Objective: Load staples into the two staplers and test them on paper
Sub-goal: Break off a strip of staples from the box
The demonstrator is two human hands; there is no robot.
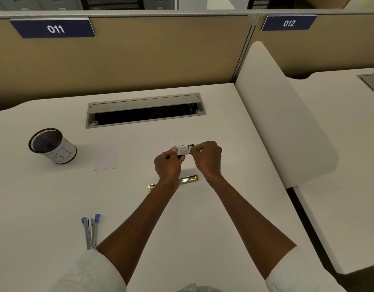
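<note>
My left hand [168, 165] grips a small staple box [183, 150] with a printed label, held above the desk's middle. My right hand [207, 157] pinches the box's right end, where an inner tray sticks out slightly. Under my left wrist a yellow stapler [190, 179] lies folded out flat, partly hidden by the arm. A blue stapler [90, 229] lies opened at the front left, its metal channel showing. A small white sheet of paper [105, 158] rests flat to the left of my hands.
A black mesh pen cup [52, 146] stands at the left. An open cable tray [145, 111] is set into the white desk [234, 207] behind my hands. A white divider [283, 114] bounds the desk on the right, a tan partition [139, 53] at the back.
</note>
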